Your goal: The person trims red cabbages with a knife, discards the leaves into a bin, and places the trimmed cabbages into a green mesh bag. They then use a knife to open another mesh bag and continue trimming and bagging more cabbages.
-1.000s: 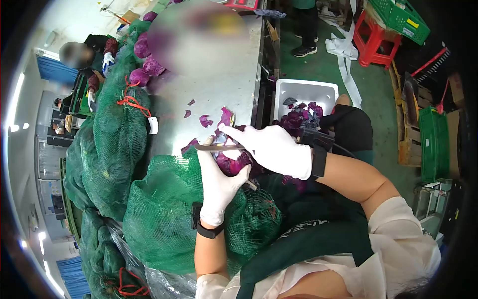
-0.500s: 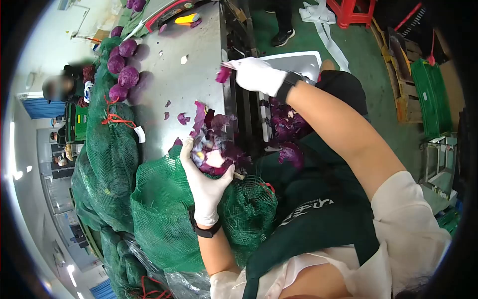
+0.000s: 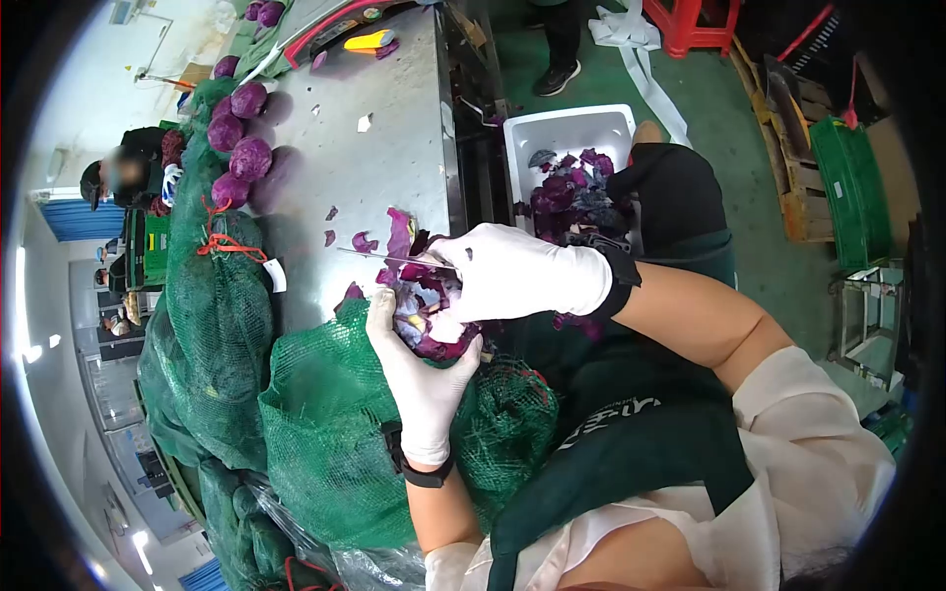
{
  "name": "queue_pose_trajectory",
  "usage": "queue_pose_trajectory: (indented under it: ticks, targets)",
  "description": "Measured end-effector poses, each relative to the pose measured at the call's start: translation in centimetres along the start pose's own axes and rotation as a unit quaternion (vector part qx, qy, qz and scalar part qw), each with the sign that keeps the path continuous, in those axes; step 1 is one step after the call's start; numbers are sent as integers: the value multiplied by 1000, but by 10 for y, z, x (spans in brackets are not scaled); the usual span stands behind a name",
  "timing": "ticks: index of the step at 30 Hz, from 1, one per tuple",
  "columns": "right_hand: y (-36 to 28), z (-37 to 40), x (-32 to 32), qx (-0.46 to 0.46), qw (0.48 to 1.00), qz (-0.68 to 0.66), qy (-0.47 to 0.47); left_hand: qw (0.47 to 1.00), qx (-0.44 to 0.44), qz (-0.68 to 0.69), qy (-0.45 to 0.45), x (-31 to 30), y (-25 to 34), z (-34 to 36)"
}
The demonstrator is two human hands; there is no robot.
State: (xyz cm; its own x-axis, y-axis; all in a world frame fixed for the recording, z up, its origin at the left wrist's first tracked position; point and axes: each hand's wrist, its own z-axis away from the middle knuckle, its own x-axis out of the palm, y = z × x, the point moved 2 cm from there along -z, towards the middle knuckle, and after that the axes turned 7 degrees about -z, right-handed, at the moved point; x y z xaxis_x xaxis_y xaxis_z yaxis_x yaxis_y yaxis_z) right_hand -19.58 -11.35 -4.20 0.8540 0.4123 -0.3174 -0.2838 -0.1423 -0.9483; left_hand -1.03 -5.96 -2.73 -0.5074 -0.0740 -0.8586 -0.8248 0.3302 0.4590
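My gloved left hand (image 3: pixel 419 379) grips a partly peeled purple cabbage (image 3: pixel 434 330) from below, at the steel table's near edge. Its pale cut base faces up between thumb and fingers. Over the cabbage's far side, my gloved right hand (image 3: pixel 527 274) is closed around a knife (image 3: pixel 389 258); the thin blade points left, and the handle is hidden in the glove. Loose purple leaves (image 3: pixel 399 234) lie just beyond the cabbage. Under my left wrist is a green mesh sack (image 3: pixel 325 424).
Several whole purple cabbages (image 3: pixel 250 158) line the steel table's (image 3: pixel 345 167) left side beside filled mesh sacks (image 3: pixel 217 335). A yellow-handled tool (image 3: pixel 369 40) lies at the far end. On my right, a white bin (image 3: pixel 569 120) holds leaf scraps. Another person (image 3: pixel 148 163) stands at far left.
My right hand has come back from above the bin's side to the cabbage, and the leaf piece it carried is gone from it. The bin's scraps now show. My left hand shifted slightly towards me.
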Motion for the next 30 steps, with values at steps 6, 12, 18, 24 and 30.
queue_pose_trajectory:
  ticks: [6,12,18,24,30]
  targets:
    - [62,-12,-8,22,969,155,190,1000,19,-8,7,-4,-4,3]
    - [11,-7,-10,18,989,-134,55,998,17,-56,-33,-15,4,7]
    - [31,-30,16,130,942,-303,-62,924,-136,356,-38,-19,-15,15]
    - [26,-52,17,-90,996,-7,-1,979,-98,178,33,-4,-23,8]
    - [29,-77,35,-93,977,138,134,916,-167,365,16,-12,-34,-9]
